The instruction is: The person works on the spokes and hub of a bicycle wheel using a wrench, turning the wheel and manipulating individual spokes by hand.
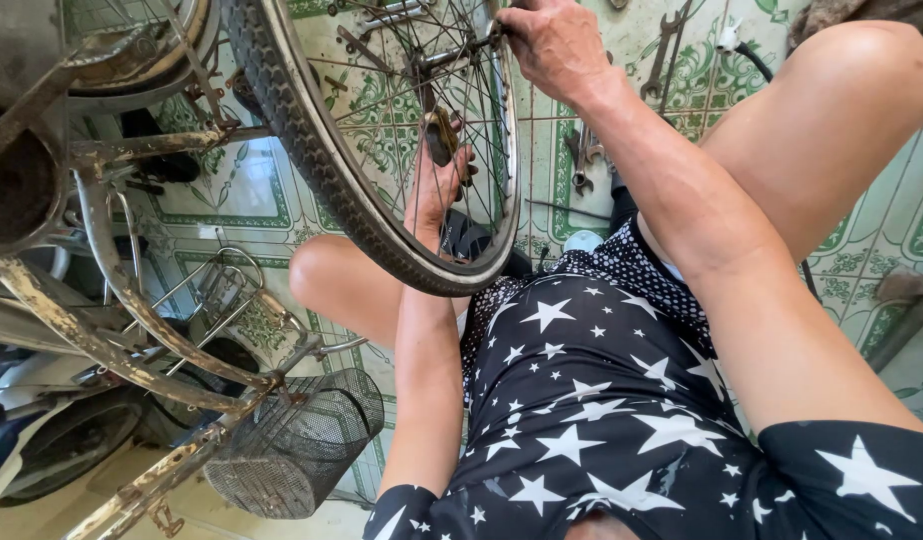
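My left hand (437,185) reaches up through the spokes (402,110) of the bicycle wheel (372,140) from below, fingers loosely curled around a small brass-coloured part (442,138) near the hub; the grip is narrow, thumb and fingertips pinching that piece. My right hand (557,45) is closed in a fist near the top of the picture, clamped on a dark tool or axle end (487,38) that sticks out from the hub (432,62); I cannot tell exactly which it is.

The wheel stands nearly upright in front of my knees, seen close to edge-on, its plane running away from me. Its black tyre (312,150) sweeps in a curve from the upper left down to a low point just above my left knee (327,275). The axle lies crosswise, pointing roughly left to right between my two hands.

The rusty bicycle frame (132,300) lies to my left, its tubes slanting down toward the lower left, with a wire mesh basket (297,445) lying on its side by the lower edge. A chrome rack (217,290) sits between the frame and my leg.

Spanners (582,155) lie on the green patterned floor tiles (252,190) beyond the wheel, and another wrench (667,45) lies near my right forearm. I am sitting low in a black star-print shirt (602,400).
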